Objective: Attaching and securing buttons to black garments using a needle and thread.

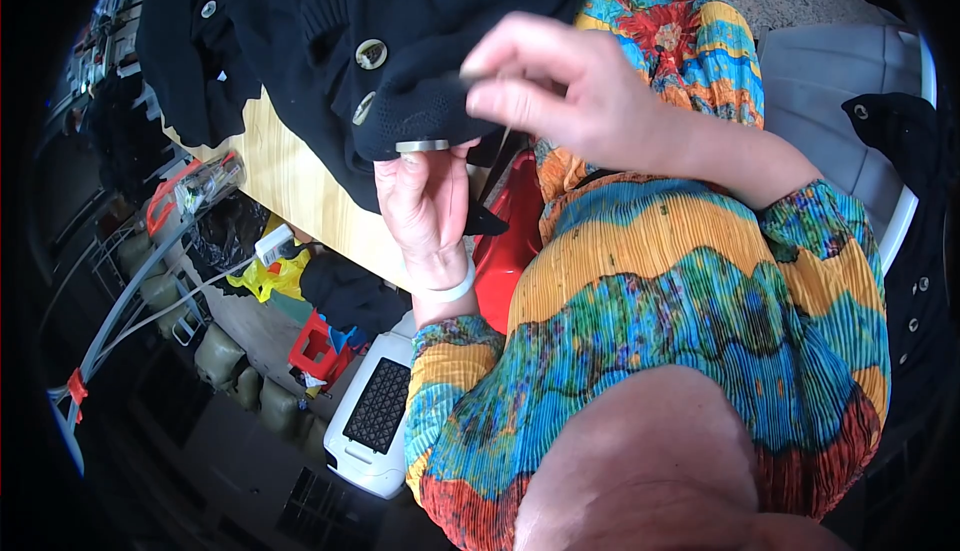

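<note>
A black knitted garment point(300, 46) with large pale buttons lies over the table and hangs toward my lap. My left hand point(425, 206) is under its edge, palm up, with thumb and fingers closed on the cloth beside a pale round button point(422, 146), seen edge-on. Up and to the right of that button, my right hand point(570, 86) is raised with its thumb and fingertips drawn close together. Anything pinched there is too small to make out. Another button point(371, 54) shows farther up the garment.
The pale wooden table point(290, 186) runs beneath the garment. A red plastic seat point(508, 251) stands by my left wrist. On the lower left are a white case with a black grille point(375, 406), a red basket point(318, 349) and a yellow bag point(275, 278). At right stands a grey chair point(830, 81).
</note>
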A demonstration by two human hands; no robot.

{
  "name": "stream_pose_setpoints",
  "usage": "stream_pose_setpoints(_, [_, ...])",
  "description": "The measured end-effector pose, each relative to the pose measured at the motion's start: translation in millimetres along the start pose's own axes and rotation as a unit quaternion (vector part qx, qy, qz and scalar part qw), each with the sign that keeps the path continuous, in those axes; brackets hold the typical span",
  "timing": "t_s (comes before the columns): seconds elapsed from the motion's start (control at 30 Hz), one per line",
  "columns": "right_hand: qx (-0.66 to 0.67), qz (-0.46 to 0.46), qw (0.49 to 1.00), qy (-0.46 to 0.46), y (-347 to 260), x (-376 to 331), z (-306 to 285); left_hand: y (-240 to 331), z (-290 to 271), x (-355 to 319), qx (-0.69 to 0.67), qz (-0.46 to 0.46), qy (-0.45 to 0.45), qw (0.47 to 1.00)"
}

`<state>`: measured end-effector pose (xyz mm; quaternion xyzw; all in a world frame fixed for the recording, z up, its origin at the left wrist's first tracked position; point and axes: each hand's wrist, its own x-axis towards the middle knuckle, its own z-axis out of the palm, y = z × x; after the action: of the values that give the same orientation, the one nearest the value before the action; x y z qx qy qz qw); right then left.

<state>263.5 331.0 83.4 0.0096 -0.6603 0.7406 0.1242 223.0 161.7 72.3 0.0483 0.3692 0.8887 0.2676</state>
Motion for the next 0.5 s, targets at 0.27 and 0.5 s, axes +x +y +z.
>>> stream_pose_setpoints(0.27, [0.053, 0.002, 0.993, -0.109, 2, 15, -7, 4, -8, -5, -0.043, -0.064, 0.035, 0.996])
stream_pose_setpoints(0.5, [-0.012, -0.119, 0.993, -0.019, 27, 32, 0, 11, 6, 4, 0.028, -0.098, 0.048, 0.994])
